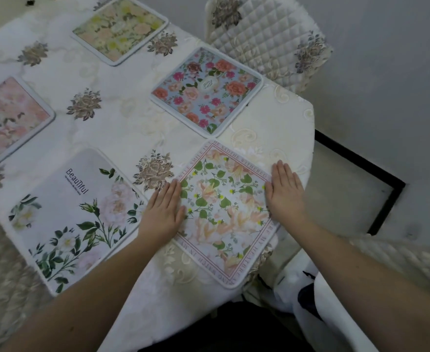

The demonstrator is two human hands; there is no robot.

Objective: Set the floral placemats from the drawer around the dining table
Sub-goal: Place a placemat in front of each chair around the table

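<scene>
pink placemat [8,118] cropped at left edge

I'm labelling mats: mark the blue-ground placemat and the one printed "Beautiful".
blue-ground placemat [206,91], head view, on its white oval label.
"Beautiful" placemat [64,212], head view, on the plain ground below the lettering.

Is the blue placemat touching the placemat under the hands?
Apart. In the head view a strip of tablecloth shows between the blue placemat's near corner and the top corner of the lettered placemat that both hands press.

A quilted chair [264,29] stands at my counter's far side; a black-framed floor panel [361,184] lies right.
</scene>
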